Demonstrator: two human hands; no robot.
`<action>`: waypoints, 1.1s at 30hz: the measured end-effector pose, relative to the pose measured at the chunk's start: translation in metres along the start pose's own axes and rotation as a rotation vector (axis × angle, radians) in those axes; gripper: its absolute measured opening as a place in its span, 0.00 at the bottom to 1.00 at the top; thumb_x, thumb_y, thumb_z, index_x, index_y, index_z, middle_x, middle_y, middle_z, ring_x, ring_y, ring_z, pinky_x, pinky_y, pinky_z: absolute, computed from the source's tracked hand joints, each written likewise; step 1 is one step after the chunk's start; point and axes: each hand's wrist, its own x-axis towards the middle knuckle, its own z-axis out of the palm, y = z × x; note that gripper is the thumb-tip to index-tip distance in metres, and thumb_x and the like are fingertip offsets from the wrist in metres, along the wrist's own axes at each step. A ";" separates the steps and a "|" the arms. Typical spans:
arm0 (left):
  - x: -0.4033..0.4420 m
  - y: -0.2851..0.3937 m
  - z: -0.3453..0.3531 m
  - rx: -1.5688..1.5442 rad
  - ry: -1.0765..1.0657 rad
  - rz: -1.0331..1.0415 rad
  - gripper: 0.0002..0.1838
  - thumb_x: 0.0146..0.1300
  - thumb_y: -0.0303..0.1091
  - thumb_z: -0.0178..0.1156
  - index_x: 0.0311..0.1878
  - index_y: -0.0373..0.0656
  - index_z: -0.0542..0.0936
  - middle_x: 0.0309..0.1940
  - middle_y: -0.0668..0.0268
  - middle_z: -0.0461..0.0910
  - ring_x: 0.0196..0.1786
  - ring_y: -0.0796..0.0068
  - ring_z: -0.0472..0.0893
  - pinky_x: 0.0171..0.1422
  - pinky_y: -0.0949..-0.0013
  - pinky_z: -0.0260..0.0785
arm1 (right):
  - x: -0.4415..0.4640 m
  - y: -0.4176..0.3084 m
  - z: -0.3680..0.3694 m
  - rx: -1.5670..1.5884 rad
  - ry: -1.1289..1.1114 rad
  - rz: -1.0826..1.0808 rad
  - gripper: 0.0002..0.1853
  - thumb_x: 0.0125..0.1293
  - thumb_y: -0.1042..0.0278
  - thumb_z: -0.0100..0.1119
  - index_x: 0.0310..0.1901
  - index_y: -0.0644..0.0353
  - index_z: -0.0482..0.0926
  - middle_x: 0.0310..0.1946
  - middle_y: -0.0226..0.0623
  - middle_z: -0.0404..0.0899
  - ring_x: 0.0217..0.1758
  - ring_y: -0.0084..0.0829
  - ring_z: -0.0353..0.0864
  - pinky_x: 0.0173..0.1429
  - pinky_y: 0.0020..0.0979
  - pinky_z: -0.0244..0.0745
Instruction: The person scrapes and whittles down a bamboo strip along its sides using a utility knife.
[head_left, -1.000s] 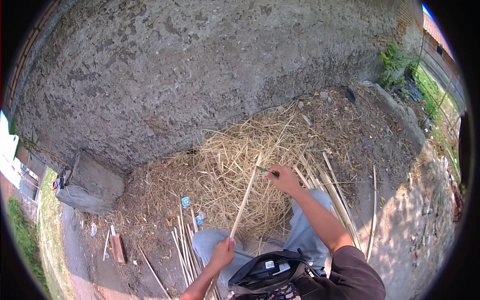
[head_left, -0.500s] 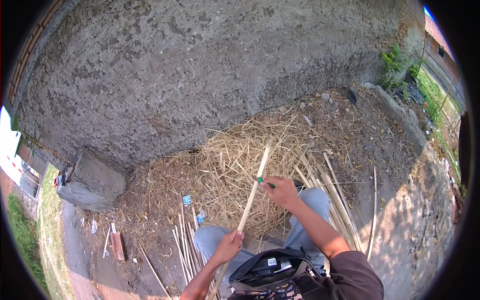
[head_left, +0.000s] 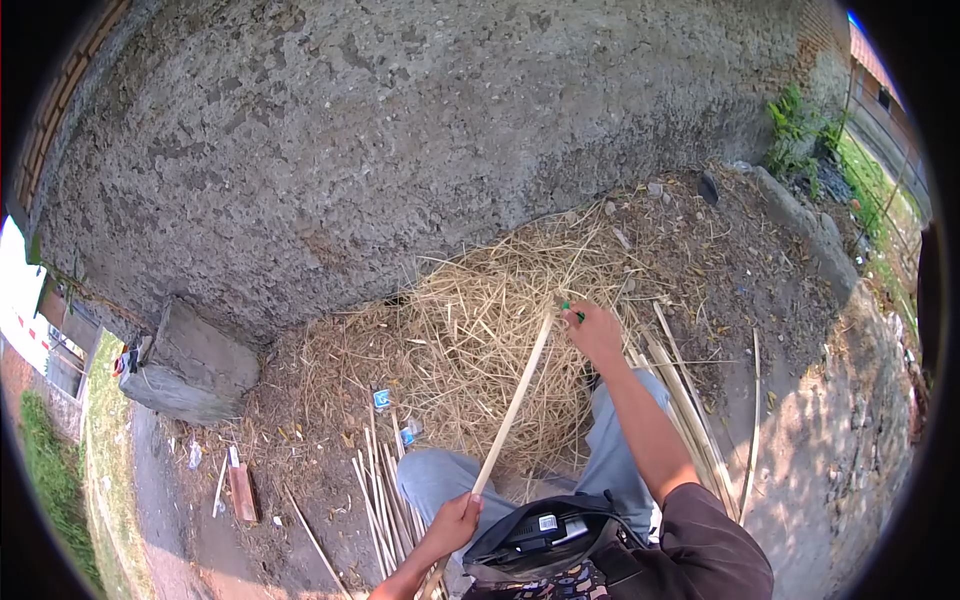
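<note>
A long pale strip (head_left: 515, 403) slants up from my lap over the pile of shavings (head_left: 480, 325). My left hand (head_left: 456, 520) is closed around its lower part, beside my left knee. At the strip's upper end, my right hand (head_left: 597, 333) grips a small tool with a green handle (head_left: 573, 313). The tool's blade is too small to make out clearly. An open black bag (head_left: 545, 535) with devices inside rests at my lap.
Several strips lie on the ground left of my legs (head_left: 382, 500) and to the right (head_left: 690, 420). A rough wall (head_left: 400, 140) rises ahead. A stone block (head_left: 200, 360), a reddish-brown piece (head_left: 242, 490) and blue-and-white litter (head_left: 382, 398) are at left.
My right hand first came down along the strip with the green-handled tool, then moved up and right to its far end. My left hand still holds the strip, now slightly lower.
</note>
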 end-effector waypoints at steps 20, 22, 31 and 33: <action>0.060 0.037 -0.019 -0.745 -0.199 -0.335 0.17 0.81 0.47 0.39 0.41 0.46 0.69 0.26 0.67 0.71 0.17 0.84 0.57 0.19 0.79 0.54 | -0.117 -0.070 -0.008 0.452 -0.206 -0.522 0.11 0.64 0.58 0.66 0.40 0.56 0.85 0.40 0.40 0.88 0.32 0.44 0.86 0.33 0.38 0.81; 0.060 0.041 -0.016 -0.702 -0.169 -0.309 0.17 0.81 0.47 0.39 0.41 0.46 0.69 0.27 0.66 0.72 0.17 0.85 0.58 0.19 0.78 0.56 | -0.117 -0.067 -0.010 0.466 -0.177 -0.530 0.11 0.64 0.58 0.67 0.40 0.57 0.85 0.40 0.40 0.88 0.32 0.43 0.86 0.33 0.37 0.81; 0.070 0.021 0.004 -0.609 0.007 -0.194 0.17 0.81 0.46 0.42 0.39 0.45 0.71 0.23 0.74 0.67 0.18 0.86 0.60 0.20 0.79 0.55 | -0.115 -0.070 -0.020 0.372 -0.199 -0.508 0.11 0.63 0.59 0.67 0.40 0.56 0.86 0.38 0.40 0.88 0.32 0.42 0.87 0.33 0.37 0.81; 0.067 0.023 0.008 -0.576 0.080 -0.204 0.18 0.80 0.46 0.45 0.38 0.43 0.73 0.19 0.76 0.66 0.20 0.87 0.63 0.21 0.79 0.55 | -0.114 -0.068 -0.018 0.365 -0.181 -0.532 0.10 0.64 0.59 0.67 0.42 0.55 0.86 0.38 0.40 0.88 0.30 0.41 0.86 0.30 0.37 0.80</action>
